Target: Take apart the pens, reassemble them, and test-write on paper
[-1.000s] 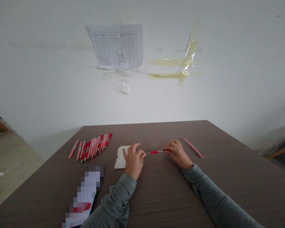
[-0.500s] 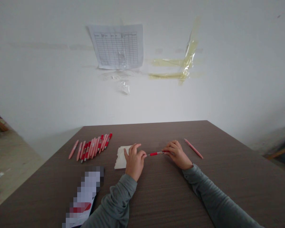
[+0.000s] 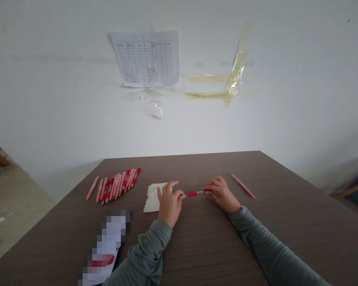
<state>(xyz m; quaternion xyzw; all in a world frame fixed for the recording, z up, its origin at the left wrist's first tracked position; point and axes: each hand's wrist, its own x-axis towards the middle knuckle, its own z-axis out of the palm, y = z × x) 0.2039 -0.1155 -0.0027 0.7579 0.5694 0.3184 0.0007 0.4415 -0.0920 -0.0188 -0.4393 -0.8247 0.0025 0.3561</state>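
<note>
A red pen point(image 3: 192, 194) with a clear section is stretched sideways between my two hands, just above the table. My left hand point(image 3: 170, 200) pinches its left tip between thumb and forefinger, the other fingers raised. Around the pen's right end the fingers of my right hand point(image 3: 222, 193) are closed, hiding that end. Partly under my left hand lies a torn piece of cream paper point(image 3: 152, 198). To the right of my right hand a single pink pen point(image 3: 243, 186) rests on the table.
Several pink and red pens point(image 3: 116, 186) lie side by side at the table's left. Nearer me is a long pale package with a red mark point(image 3: 107, 248), its surface blurred out. The dark wooden table point(image 3: 203, 246) meets a wall bearing a taped printed sheet point(image 3: 149, 59).
Both hands keep their hold on the red pen. The left hand has shifted very slightly to the right and the pen tilts a little more; the other things stay put.
</note>
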